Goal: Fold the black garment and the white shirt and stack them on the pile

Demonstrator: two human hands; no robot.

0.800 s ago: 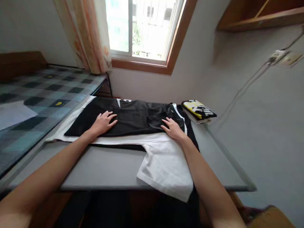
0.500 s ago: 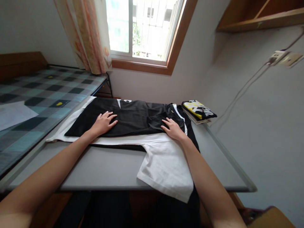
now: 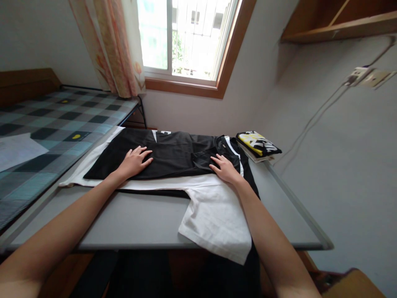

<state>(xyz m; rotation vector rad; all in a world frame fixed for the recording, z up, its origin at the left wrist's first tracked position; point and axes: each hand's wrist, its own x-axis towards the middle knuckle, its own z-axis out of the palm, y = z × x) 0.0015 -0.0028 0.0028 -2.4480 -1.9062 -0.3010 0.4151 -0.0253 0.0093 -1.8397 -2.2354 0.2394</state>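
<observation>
A black garment [image 3: 173,153] with white marks lies folded lengthwise over a white shirt [image 3: 220,213], whose sleeve hangs over the front edge of the grey table [image 3: 139,219]. More black cloth shows beneath the white one. My left hand [image 3: 135,160] rests flat on the black garment's left part, fingers spread. Near its white-trimmed collar at the right, my right hand [image 3: 225,167] lies with fingers apart, also touching the black fabric. Neither hand grips anything.
Folded clothes [image 3: 259,145] with a yellow, black and white top are stacked at the table's back right corner. On the left is a checkered bed [image 3: 93,119] with white paper [image 3: 20,150] on it. A window [image 3: 186,41] and curtain [image 3: 114,49] are behind.
</observation>
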